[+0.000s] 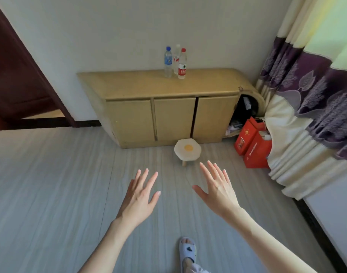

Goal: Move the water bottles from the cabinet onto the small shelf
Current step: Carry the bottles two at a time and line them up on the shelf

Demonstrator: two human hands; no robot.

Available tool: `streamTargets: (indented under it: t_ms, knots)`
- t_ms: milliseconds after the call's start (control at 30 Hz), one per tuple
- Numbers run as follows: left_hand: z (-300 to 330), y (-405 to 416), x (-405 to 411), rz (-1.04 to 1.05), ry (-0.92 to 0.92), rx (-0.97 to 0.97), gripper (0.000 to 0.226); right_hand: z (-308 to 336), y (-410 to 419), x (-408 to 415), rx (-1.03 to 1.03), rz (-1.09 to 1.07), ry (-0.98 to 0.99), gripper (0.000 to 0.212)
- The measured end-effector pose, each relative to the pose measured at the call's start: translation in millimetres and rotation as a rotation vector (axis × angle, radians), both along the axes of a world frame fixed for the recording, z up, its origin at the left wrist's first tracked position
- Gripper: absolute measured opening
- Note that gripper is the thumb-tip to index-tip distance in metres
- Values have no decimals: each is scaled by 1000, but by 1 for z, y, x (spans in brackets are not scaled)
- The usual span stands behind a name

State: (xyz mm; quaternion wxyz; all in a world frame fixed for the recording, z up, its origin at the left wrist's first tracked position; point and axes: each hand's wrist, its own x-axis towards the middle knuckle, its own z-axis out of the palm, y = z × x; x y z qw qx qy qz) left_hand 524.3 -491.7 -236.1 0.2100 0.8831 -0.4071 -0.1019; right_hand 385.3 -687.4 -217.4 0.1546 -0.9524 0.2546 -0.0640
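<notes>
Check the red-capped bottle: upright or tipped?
Upright. The red-capped bottle stands on its base on the cabinet top, cap up, beside two other bottles.

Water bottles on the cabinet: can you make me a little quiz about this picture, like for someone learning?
1. How many water bottles stand on the cabinet?
2. True or false: the left hand and right hand both hold nothing, fingers spread.
3. Which bottle stands nearest the camera? A) blue-capped bottle B) red-capped bottle C) the one behind

Key:
1. Three.
2. True.
3. B. The small egg-patterned stool on the floor below is still bare.
</notes>
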Motion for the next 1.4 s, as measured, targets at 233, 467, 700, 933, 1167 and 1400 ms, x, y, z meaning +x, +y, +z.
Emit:
streamTargets:
  t_ms: [233,467,700,933,1167,1400]
  knots:
    - [19,-98,113,97,-14,-55,56,17,-111,138,3,71,-39,68]
    - [-6,-164,227,131,67,-7,56,-8,-183,263,57,104,35,84]
    - [-3,-222,396,90,74,19,70,-11,-243,421,75,68,72,70]
    - [11,-300,538,44,62,18,83,-1,-302,531,105,-28,49,70]
    - [-18,-387,620,-63,123,64,95,-21,-389,615,166,-120,86,68]
    - [8,-507,733,-55,36,26,76,-13,-506,717,149,-184,-21,62]
